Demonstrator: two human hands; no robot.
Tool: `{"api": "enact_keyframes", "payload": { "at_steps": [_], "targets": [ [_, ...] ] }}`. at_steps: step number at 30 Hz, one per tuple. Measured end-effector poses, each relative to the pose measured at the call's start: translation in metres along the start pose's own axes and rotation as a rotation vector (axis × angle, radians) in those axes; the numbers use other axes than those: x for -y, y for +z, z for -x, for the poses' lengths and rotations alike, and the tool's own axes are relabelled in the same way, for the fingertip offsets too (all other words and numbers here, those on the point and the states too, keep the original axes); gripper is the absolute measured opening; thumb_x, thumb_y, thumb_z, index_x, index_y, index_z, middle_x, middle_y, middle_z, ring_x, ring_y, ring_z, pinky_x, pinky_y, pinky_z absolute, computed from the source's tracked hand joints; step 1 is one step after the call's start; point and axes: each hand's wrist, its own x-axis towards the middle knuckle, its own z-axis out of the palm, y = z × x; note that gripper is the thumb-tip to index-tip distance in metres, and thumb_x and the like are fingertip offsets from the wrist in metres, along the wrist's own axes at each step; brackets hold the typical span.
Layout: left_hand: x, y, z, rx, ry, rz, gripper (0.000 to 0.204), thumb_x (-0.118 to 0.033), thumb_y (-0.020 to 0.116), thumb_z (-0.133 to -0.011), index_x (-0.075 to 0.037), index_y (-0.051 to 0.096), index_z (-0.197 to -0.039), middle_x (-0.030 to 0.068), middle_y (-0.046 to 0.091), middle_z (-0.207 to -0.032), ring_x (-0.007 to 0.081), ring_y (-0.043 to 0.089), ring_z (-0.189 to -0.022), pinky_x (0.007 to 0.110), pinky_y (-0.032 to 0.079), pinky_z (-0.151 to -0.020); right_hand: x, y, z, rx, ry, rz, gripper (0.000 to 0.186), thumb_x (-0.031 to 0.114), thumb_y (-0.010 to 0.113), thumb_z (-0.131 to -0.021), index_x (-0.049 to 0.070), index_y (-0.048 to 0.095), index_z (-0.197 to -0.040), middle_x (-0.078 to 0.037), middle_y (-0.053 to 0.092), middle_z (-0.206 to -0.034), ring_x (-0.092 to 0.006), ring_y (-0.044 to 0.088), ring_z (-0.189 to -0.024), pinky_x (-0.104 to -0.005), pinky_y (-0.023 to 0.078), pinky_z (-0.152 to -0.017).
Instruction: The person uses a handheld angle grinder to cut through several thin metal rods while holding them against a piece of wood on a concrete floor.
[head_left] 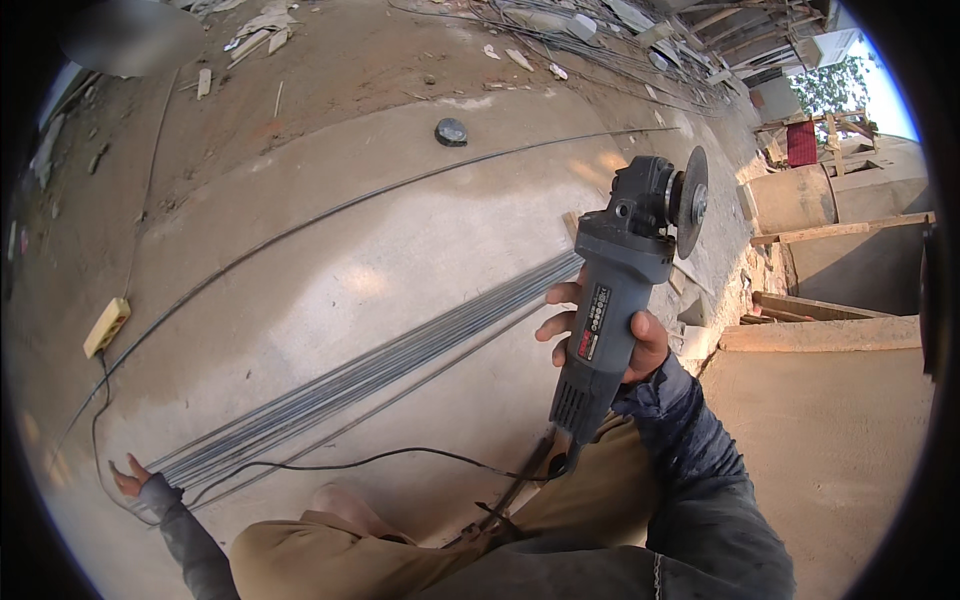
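My right hand [648,347] is wrapped round the body of a dark grey angle grinder [608,315], held up in front of me. Its thin cutting disc [692,204] is at the top, facing right. From the grinder's lower end a black cord [380,459] runs left across the floor. My left hand [130,476] is stretched out to the far left with its fingers apart, by the near end of a bundle of steel rods [370,372] and next to the cord. I see nothing in that hand.
One long rod [300,218] lies curved beyond the bundle. A yellowish power strip [107,327] sits at the left, with a cord from it. A dark round object [451,132] rests on the floor. Wooden boards [820,333] edge the structure at right; scrap [600,30] lies far off.
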Motion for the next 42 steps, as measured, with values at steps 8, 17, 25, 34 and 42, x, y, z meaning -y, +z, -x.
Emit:
{"api": "enact_keyframes", "payload": {
  "at_steps": [8, 17, 25, 34, 42],
  "targets": [
    [-0.558, -0.106, 0.08, 1.427, 1.169, 0.683, 0.054, -0.018, 0.071, -0.077, -0.001, 0.049, -0.124, 0.0215, 0.056, -0.115, 0.0363, 0.055, -0.107, 0.041, 0.045, -0.093, 0.007, -0.07, 0.013, -0.025, 0.314, -0.101, 0.062, 0.022, 0.074, -0.077, 0.001, 0.037, -0.122, -0.015, 0.056, -0.098, -0.0258, 0.064, -0.086, -0.038, 0.056, -0.076],
    [-0.708, -0.164, 0.265, 1.867, 0.676, 0.969, 0.06, -0.012, 0.075, -0.071, -0.002, 0.048, -0.123, 0.0129, 0.058, -0.117, 0.0251, 0.057, -0.11, 0.036, 0.045, -0.093, 0.05, -0.166, 0.008, -0.114, 0.043, -0.027, 0.064, 0.014, 0.075, -0.075, 0.003, 0.038, -0.125, -0.011, 0.051, -0.108, -0.0242, 0.055, -0.106, -0.0399, 0.048, -0.088],
    [-0.761, -0.179, 0.295, 1.305, 0.691, 0.814, 0.106, -0.017, 0.079, -0.069, 0.0, 0.005, -0.143, 0.0189, 0.06, -0.11, 0.0313, 0.064, -0.096, 0.037, 0.051, -0.08, 0.057, -0.22, -0.033, 0.004, 0.164, -0.227, 0.051, 0.018, 0.072, -0.077, 0.001, 0.043, -0.115, -0.013, 0.055, -0.1, -0.0231, 0.063, -0.084, -0.037, 0.054, -0.075],
    [-0.818, -0.153, 0.29, 1.396, 0.926, 0.768, 0.122, -0.02, 0.078, -0.071, 0.007, -0.019, -0.14, 0.0208, 0.064, -0.091, 0.034, 0.067, -0.079, 0.038, 0.054, -0.068, 0.085, -0.258, -0.031, 0.019, 0.041, -0.454, 0.055, 0.02, 0.07, -0.078, -0.003, 0.042, -0.119, -0.018, 0.054, -0.108, -0.0304, 0.064, -0.091, -0.0415, 0.056, -0.078],
    [-0.821, -0.131, 0.392, 1.571, 1.129, 0.96, 0.119, -0.023, 0.075, -0.072, 0.006, -0.017, -0.142, 0.0246, 0.062, -0.091, 0.0386, 0.062, -0.077, 0.04, 0.052, -0.07, 0.031, -0.343, 0.036, -0.454, 0.091, -0.331, 0.047, 0.021, 0.066, -0.08, 0.003, 0.046, -0.118, -0.011, 0.058, -0.096, -0.0225, 0.064, -0.075, -0.0366, 0.057, -0.063]
  ]
}}
